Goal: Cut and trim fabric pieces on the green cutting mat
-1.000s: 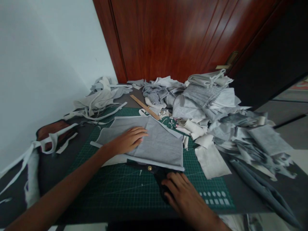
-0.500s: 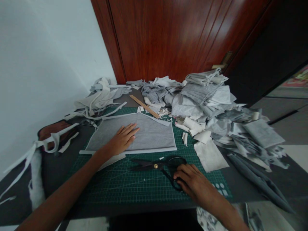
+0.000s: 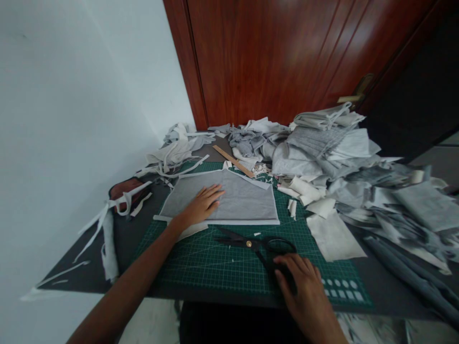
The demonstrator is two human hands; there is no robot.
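A grey cloth panel (image 3: 247,200) with pale edge strips lies flat on the green cutting mat (image 3: 215,272). My left hand (image 3: 202,205) rests on its left part, palm down, with the fingers stretched out. Black scissors (image 3: 248,244) with a brass pivot lie on the mat in front of the panel, blades parted and pointing left. My right hand (image 3: 304,289) has its thumb and fingers around the lower handle loop, which is partly hidden. A small pale scrap (image 3: 257,234) is beside the scissors, and a cream piece (image 3: 191,231) sticks out by my left wrist.
A wooden ruler (image 3: 233,161) lies behind the panel. Heaped grey and cream cloth (image 3: 322,143) fills the back right, with a flat cream piece (image 3: 337,236) in front of it. Pale strips and a brown pouch (image 3: 124,191) lie at left, by the white wall (image 3: 89,143).
The whole view has shifted, so the table appears farther right. My left hand stays on the panel. My right hand has come slightly nearer the front edge, still at the scissors' lower loop.
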